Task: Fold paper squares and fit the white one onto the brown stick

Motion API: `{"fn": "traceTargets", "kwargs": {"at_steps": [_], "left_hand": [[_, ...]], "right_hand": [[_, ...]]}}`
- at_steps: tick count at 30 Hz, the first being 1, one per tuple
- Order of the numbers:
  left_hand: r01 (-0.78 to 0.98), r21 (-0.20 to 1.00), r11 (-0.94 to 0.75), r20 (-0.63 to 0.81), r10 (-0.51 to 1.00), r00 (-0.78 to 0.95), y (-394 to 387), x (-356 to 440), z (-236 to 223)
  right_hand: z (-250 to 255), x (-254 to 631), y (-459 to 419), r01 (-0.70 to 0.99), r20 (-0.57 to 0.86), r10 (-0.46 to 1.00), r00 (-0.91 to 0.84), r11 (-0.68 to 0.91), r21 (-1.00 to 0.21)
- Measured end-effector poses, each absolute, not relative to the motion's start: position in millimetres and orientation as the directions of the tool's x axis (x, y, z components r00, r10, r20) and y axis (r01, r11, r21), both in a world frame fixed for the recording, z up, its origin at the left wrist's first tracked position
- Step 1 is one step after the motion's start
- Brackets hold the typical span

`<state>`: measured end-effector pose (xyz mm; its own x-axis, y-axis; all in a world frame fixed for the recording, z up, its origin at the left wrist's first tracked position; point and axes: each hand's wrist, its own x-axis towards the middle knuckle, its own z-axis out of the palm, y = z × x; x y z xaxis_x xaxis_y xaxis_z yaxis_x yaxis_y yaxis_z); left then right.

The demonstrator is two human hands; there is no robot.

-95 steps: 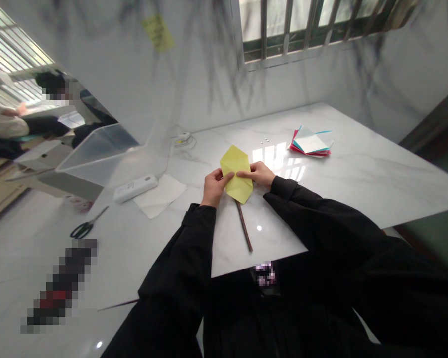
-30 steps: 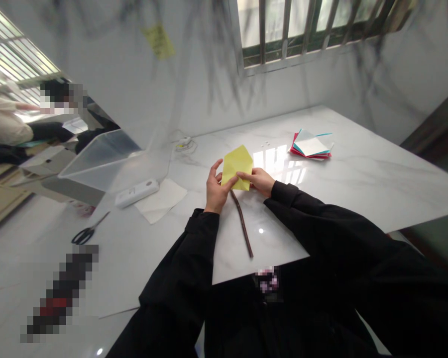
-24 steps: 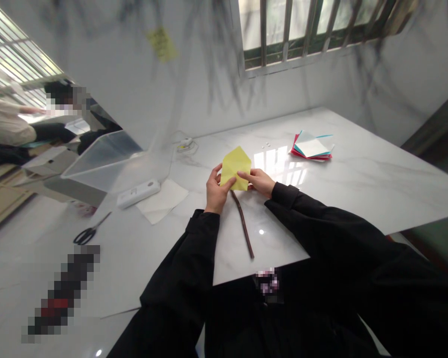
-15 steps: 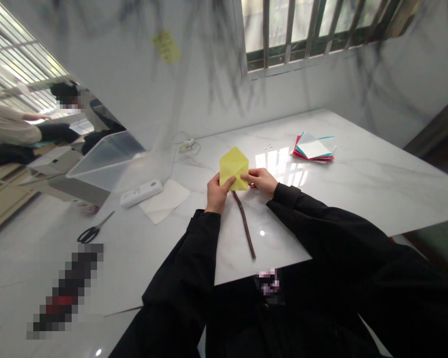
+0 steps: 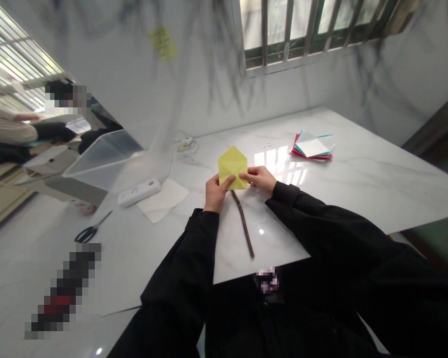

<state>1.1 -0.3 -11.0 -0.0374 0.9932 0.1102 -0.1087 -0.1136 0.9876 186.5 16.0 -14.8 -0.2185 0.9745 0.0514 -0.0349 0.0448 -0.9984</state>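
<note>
A small yellow paper envelope (image 5: 233,161), its pointed flap raised at the top, is held up above the table between both hands. My left hand (image 5: 215,192) grips its lower left side, thumb across the front. At the lower right edge, my right hand (image 5: 260,178) pinches the paper between thumb and fingers. Below the envelope a thin brown stick (image 5: 243,226) lies on the table; its upper end runs up to the envelope's bottom edge, where the paper hides whatever is beyond.
A stack of coloured paper (image 5: 313,146) lies at the back right. To the left are a cream paper sheet (image 5: 163,200), a white device (image 5: 139,193), scissors (image 5: 93,227) and a clear plastic bin (image 5: 97,161). Other people sit at the far left.
The hands and the envelope hold nearly the same pose. The whole view has shifted very slightly.
</note>
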Motion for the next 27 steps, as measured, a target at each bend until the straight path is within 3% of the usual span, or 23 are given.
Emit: {"fn": "traceTargets", "kwargs": {"at_steps": [27], "left_hand": [[-0.106, 0.988, -0.108, 0.100, 0.992, -0.081, 0.8, 1.3, -11.7]], "right_hand": [[-10.1, 185.9, 13.8, -0.054, 0.038, 0.978, -0.206, 0.027, -0.998]]}}
